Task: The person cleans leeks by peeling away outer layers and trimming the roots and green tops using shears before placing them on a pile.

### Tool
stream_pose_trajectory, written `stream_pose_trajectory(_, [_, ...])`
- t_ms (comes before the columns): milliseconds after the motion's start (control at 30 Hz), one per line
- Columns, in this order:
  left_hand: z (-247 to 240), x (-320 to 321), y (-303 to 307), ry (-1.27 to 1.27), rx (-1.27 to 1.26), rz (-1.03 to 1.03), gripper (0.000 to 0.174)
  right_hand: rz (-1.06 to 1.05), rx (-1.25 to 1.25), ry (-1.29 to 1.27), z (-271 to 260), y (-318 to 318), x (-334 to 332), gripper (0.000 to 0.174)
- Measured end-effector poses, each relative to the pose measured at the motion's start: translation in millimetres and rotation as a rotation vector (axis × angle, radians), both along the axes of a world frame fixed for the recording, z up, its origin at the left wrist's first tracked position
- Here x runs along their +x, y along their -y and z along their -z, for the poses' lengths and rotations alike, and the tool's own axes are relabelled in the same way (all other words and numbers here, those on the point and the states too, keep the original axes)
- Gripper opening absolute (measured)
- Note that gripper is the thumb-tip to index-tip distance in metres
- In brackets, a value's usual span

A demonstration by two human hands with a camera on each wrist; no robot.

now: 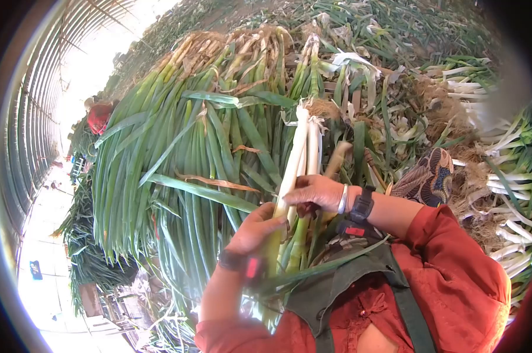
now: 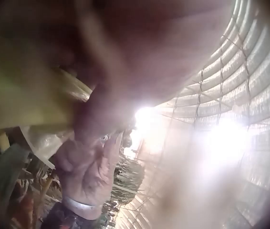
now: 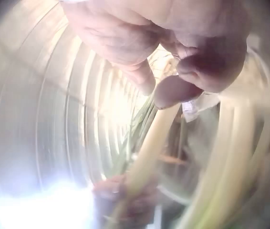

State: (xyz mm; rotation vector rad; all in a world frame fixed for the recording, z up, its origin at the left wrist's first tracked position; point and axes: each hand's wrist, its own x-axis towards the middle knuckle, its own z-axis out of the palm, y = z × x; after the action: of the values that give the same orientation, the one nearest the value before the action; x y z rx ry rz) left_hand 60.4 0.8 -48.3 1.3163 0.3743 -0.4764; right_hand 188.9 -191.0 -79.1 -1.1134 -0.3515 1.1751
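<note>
Several long white-and-green onion stalks [image 1: 298, 147] stand roots up before the person's chest. The left hand [image 1: 255, 228] grips one stalk low, around its pale green part. Just above and to the right, the right hand [image 1: 319, 192] holds the stalks with curled fingers. In the right wrist view a pale stalk [image 3: 150, 142] runs from the right hand's fingertips [image 3: 173, 90] down to the left hand [image 3: 128, 200], and more stalks [image 3: 235, 143] stand at the right. The left wrist view shows the left hand [image 2: 140, 47] large and blurred, with the right hand [image 2: 87, 167] beyond it.
A wide heap of green onions [image 1: 178, 153] lies to the left and ahead, roots away. Loose leaves and peelings [image 1: 395, 112] cover the ground behind. White-stemmed onions [image 1: 513, 176] lie along the right, near a patterned cloth [image 1: 427, 176].
</note>
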Motion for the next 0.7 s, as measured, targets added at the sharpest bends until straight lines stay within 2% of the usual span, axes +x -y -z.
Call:
stream_pose_trajectory(33, [1.0, -2.3, 1.5, 0.002, -0.015, 0.003, 0.05, -0.038, 0.005, 0.016, 3.1, -1.7, -5.0, 0.045])
stream_pose_trajectory(67, [0.0, -5.1, 1.4, -0.005, 0.015, 0.015, 0.052, -0.045, 0.019, -0.005, 6.1, -3.1, -5.4, 0.033])
stream_pose_trajectory(167, [11.2, -13.9, -13.8, -0.054, 0.153, 0.1, 0.054, -0.147, -0.023, 0.125, 19.3, -0.6, 3.5, 0.034])
stream_pose_trajectory(300, [42.4, -28.2, -37.6, -0.138, -0.125, 0.091, 0.056, -0.156, 0.033, 0.149, 21.8, 1.6, 0.8, 0.035])
stream_pose_trajectory(400, [44.8, -33.4, -34.7, -0.122, -0.238, 0.069, 0.052, -0.18, 0.093, 0.164, 20.9, 3.0, -2.7, 0.036])
stream_pose_trajectory(600, [48.3, -30.8, -34.0, -0.174, -0.164, 0.072, 0.041, -0.121, 0.15, 0.084, 12.5, 7.8, -11.4, 0.039])
stream_pose_trajectory(700, [50.6, -22.6, -28.0, -0.223, 0.035, 0.079, 0.039, -0.169, 0.012, 0.157, 15.3, 5.5, -15.8, 0.039])
